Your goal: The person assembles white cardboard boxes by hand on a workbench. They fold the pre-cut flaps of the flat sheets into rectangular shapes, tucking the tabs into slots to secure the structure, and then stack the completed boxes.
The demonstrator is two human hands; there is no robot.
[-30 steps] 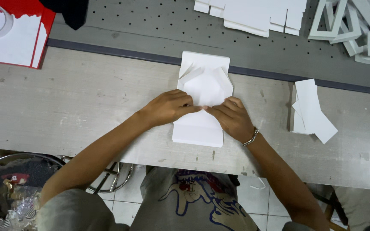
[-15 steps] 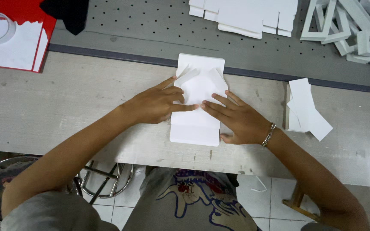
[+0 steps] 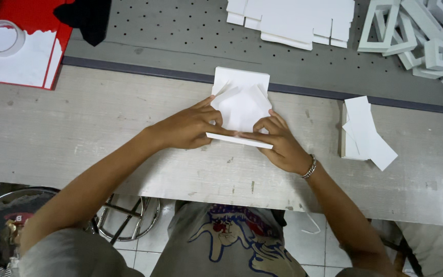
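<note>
Head view shows the white card blank (image 3: 242, 105) lying flat on the grey workbench (image 3: 78, 128), its near flap raised; the left hand (image 3: 188, 128) and right hand (image 3: 278, 143) both pinch that flap's folded edge (fingers on top, thumbs hidden beneath); uneven pressure could skew the crease, and the blank might slide toward the perforated board (image 3: 170, 36); the stack of white strips (image 3: 367, 133) lies well apart.

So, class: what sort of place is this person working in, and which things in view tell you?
Probably a small workshop for hand-assembling paper boxes. Both hands fold a white cardboard blank on a long workbench; flat white blanks are stacked behind, with finished white frames piled at the far right.
</note>
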